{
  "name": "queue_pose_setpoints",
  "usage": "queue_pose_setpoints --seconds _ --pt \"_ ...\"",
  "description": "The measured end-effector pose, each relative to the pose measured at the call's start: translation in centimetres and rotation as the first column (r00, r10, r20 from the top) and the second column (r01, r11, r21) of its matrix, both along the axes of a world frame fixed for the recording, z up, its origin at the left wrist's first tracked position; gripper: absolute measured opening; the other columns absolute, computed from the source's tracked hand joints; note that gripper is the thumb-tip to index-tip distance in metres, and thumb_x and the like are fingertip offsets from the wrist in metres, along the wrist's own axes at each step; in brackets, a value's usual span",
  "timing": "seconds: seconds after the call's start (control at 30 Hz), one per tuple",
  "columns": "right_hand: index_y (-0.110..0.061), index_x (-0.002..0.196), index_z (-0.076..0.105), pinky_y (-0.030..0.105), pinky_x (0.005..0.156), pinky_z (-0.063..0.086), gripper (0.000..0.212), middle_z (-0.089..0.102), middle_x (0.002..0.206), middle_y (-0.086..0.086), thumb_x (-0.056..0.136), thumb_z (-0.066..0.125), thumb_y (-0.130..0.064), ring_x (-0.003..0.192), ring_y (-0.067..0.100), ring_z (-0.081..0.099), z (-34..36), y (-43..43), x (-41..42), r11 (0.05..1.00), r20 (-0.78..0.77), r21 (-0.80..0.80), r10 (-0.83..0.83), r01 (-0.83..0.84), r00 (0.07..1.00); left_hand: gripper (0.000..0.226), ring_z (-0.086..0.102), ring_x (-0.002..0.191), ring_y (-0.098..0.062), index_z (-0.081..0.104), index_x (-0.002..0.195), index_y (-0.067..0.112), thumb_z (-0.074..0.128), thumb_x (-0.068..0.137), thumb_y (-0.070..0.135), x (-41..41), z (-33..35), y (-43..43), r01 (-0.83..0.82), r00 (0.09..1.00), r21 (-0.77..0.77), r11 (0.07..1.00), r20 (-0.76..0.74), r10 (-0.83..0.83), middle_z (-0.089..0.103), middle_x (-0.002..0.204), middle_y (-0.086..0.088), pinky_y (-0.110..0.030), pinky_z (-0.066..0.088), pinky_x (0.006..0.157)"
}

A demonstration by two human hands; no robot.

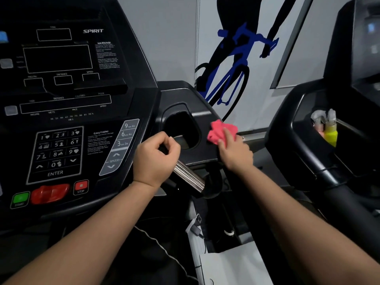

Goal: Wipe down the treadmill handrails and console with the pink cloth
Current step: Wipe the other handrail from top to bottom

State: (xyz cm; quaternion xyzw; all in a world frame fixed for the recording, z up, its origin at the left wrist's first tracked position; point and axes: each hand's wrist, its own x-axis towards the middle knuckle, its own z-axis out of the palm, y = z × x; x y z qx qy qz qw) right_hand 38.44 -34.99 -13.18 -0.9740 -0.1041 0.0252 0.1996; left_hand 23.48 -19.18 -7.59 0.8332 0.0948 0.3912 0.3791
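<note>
On the right-hand wing of the treadmill console point(185, 93), just past the edge of the cup-holder recess point(181, 128), lies the pink cloth point(220, 130); it is a bright coral pink, bunched and crumpled into soft folds rather than laid flat, and its fabric looks thin and matte against the glossy black plastic. The right hand point(234, 151) presses down on it, palm over the near part of the cloth, the forefinger stretched forward across the folds and the other fingers lying flat beside it; only the far and left portions of the cloth show beyond the hand. The left hand point(156, 157) is curled around the upper end of the chrome handrail grip point(189, 177), fingers bent in toward the thumb in a loose fist; the bright metal tube runs out from under it, down and to the right, into a black end piece. To the left sits the dark display panel with the number keypad point(55, 153), a green start button point(20, 199), a red safety key point(50, 193) and a red stop button point(81, 187). At the far right, a second machine's tray holds a yellow spray bottle point(330, 132); on the wall behind is a blue and black cyclist graphic point(236, 58).
</note>
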Motion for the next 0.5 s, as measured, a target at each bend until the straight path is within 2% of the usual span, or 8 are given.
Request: queue_pose_setpoints --seconds 0.07,0.13,0.23,0.3,0.33,0.4,0.43,0.5 --pt "-0.041 0.148 0.017 0.051 0.108 0.021 0.052 0.025 0.154 0.009 0.098 0.023 -0.053 0.135 0.037 0.028 0.1 1.2 -2.0 0.958 0.149 -0.219 0.223 -0.188 0.963 0.039 0.047 0.048 -0.018 0.050 0.058 0.008 0.042 0.080 0.039 0.1 -0.1 0.0 -0.019 1.000 0.004 1.000 -0.018 0.020 0.051 0.050 -0.001 -0.028 0.036 0.045" --pt "-0.046 0.147 0.015 0.053 0.111 0.012 0.054 0.025 0.155 0.003 0.095 0.016 -0.061 0.141 0.033 0.019 0.5 2.9 -3.6 0.866 0.164 -0.289 0.465 -0.408 0.870 0.039 0.053 0.052 -0.022 0.051 0.059 0.009 0.041 0.079 0.041 0.1 -0.1 0.1 -0.047 0.998 -0.001 0.999 -0.033 0.047 0.058 0.056 -0.008 -0.036 0.040 0.051" --pt "-0.045 0.147 0.011 0.051 0.112 0.010 0.059 0.025 0.154 0.002 0.091 0.010 -0.061 0.143 0.029 0.016 1.7 4.8 -4.1 0.691 0.124 -0.339 0.705 -0.639 0.698 0.040 0.045 0.051 -0.019 0.050 0.058 0.009 0.039 0.077 0.042 0.1 0.1 0.0 -0.078 0.996 0.005 0.997 -0.045 0.079 0.051 0.052 -0.006 -0.025 0.035 0.048" --pt "-0.042 0.149 0.010 0.051 0.113 0.009 0.051 0.019 0.157 0.003 0.099 0.021 -0.049 0.144 0.028 0.011 2.2 5.0 -3.8 0.589 0.106 -0.403 0.790 -0.701 0.603 0.038 0.044 0.051 -0.017 0.049 0.057 0.009 0.039 0.077 0.040 0.1 0.3 -0.2 -0.082 0.995 0.005 0.997 -0.054 0.083 0.049 0.051 -0.004 -0.022 0.033 0.047" --pt "-0.041 0.149 0.011 0.051 0.114 0.008 0.051 0.015 0.158 0.004 0.100 0.025 -0.043 0.145 0.028 0.009 2.2 5.0 -3.7 0.543 0.089 -0.429 0.821 -0.722 0.564 0.038 0.047 0.050 -0.017 0.049 0.058 0.009 0.039 0.077 0.041 0.0 0.3 -0.1 -0.081 0.995 -0.017 0.997 -0.064 0.080 0.052 0.053 -0.007 -0.026 0.038 0.049" --pt "-0.037 0.150 0.014 0.053 0.115 0.007 0.053 0.012 0.158 0.006 0.100 0.033 -0.036 0.146 0.029 0.006 2.1 4.3 -3.5 0.474 0.054 -0.466 0.858 -0.748 0.510 0.039 0.056 0.058 -0.031 0.052 0.060 0.009 0.040 0.077 0.042 0.1 0.2 0.1 -0.085 0.993 -0.044 0.995 -0.091 0.081 0.059 0.060 -0.015 -0.041 0.047 0.055" --pt "-0.039 0.149 0.013 0.054 0.115 0.006 0.055 0.014 0.158 0.005 0.099 0.034 -0.037 0.146 0.029 0.005 2.1 3.7 -3.2 0.457 0.034 -0.456 0.866 -0.764 0.498 0.039 0.057 0.061 -0.035 0.052 0.061 0.009 0.040 0.077 0.043 0.1 0.2 0.0 -0.090 0.991 -0.042 0.995 -0.105 0.085 0.061 0.062 -0.017 -0.045 0.048 0.057" --pt "-0.049 0.145 0.005 0.055 0.115 0.001 0.054 0.016 0.158 0.001 0.098 0.033 -0.047 0.146 0.029 0.004 2.3 2.2 -2.2 0.513 -0.008 -0.347 0.836 -0.785 0.549 0.037 0.058 0.063 -0.038 0.050 0.061 0.010 0.041 0.077 0.042 0.0 0.4 -0.2 -0.099 0.986 -0.044 0.994 -0.142 0.092 0.061 0.064 -0.020 -0.049 0.049 0.059"
